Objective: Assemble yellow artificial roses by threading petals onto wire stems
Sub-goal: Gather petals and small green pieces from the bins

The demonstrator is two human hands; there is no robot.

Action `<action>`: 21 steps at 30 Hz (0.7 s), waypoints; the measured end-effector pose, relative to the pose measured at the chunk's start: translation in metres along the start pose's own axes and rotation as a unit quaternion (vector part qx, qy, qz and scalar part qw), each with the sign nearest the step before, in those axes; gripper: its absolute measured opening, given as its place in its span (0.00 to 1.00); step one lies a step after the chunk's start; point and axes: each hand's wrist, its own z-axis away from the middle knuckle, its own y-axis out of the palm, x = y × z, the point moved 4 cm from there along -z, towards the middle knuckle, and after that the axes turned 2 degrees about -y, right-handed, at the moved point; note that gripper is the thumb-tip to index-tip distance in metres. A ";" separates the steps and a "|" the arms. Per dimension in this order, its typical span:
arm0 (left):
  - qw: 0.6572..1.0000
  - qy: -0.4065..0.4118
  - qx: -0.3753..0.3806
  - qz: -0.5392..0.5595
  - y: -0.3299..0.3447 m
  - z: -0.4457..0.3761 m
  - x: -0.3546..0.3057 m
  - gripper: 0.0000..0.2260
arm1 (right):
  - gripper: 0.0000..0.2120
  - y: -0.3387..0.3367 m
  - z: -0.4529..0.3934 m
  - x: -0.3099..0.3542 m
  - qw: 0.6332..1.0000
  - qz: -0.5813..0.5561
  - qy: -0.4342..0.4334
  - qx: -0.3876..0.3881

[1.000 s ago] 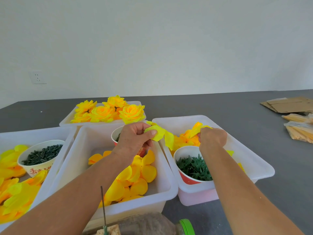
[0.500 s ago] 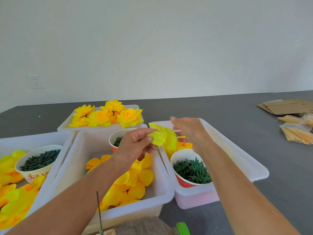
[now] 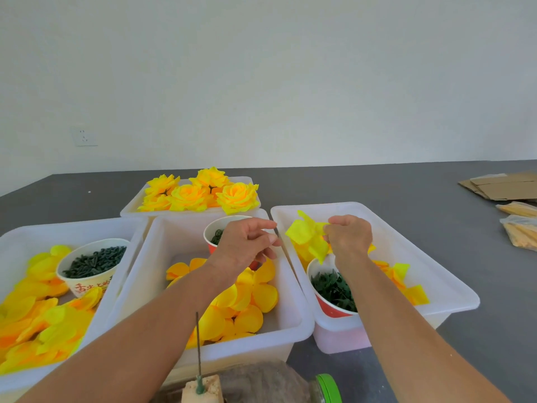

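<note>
A: Right, hands first. What is held?

B: A yellow petal piece (image 3: 307, 238) is pinched by the right hand (image 3: 348, 238), fingers curled on its upper edge, above the right bin (image 3: 453, 289). Nothing is held by the left hand (image 3: 247, 245); its fingers are loosely curled with the thumb and forefinger tips apart, above the middle bin (image 3: 290, 324).

A: Is the petal touched by the left hand?

B: No, a small gap is seen between them.

A: Wire stem?

B: A green wire stem (image 3: 198, 344) is stood upright in a pale block (image 3: 203, 392) at the bottom edge, near the forearms, touched by neither hand.

A: Bin contents?

B: Loose petals (image 3: 241, 303) and a red cup (image 3: 220, 234) are seen in the middle bin. A red cup of green leaf parts (image 3: 334, 289) is seen in the right bin. A white cup of dark parts (image 3: 93, 261) sits among petals in the left bin (image 3: 17, 237). Finished yellow roses (image 3: 200, 193) are piled in the far tray (image 3: 130, 209).

A: Anything else?

B: Cardboard (image 3: 502, 184) and 2 bagged packs (image 3: 520, 228) lie at the far right of the grey table (image 3: 377, 181).
</note>
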 end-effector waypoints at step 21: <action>0.981 0.071 -0.120 -0.134 -0.066 0.005 -0.045 0.08 | 0.08 0.043 0.084 0.066 0.915 0.132 -0.310 0.220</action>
